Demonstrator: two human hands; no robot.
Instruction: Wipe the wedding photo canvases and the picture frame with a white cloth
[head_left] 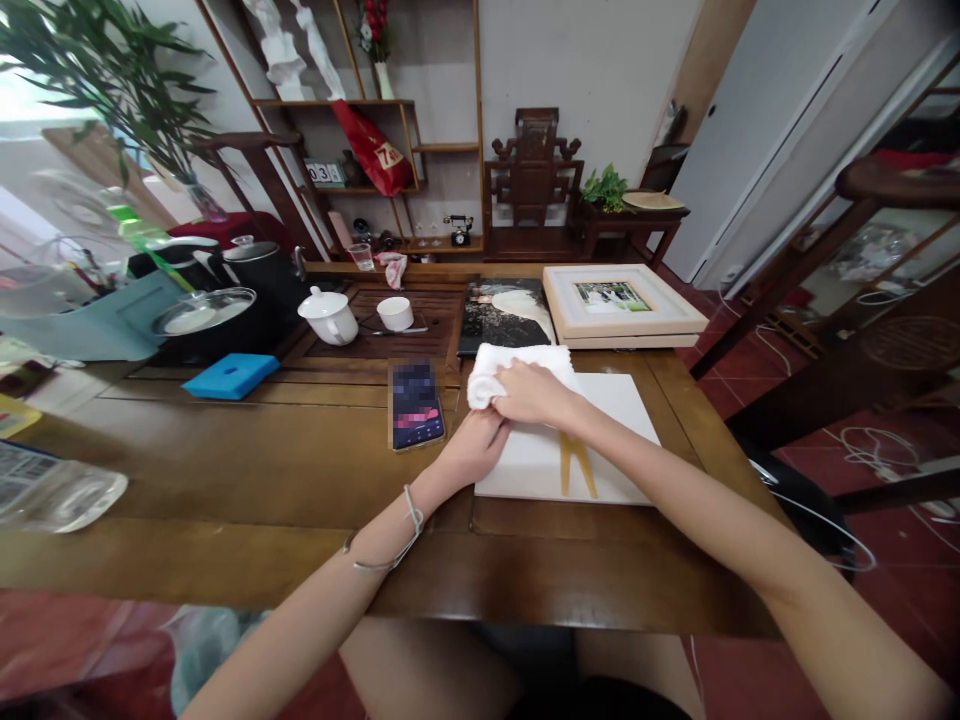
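My right hand (pixel 534 393) is closed on the white towel (pixel 486 378); my left hand (pixel 471 445) meets its lower edge — if it grips, I cannot tell. The towel lies over the far left corner of the white board (pixel 517 472), toward the desk's (pixel 300 450) right edge. A hard pull could, I think, drag the board — toward the desk's near edge.

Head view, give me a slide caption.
Left hand and right hand meet at a white towel over a white board on a wooden table.
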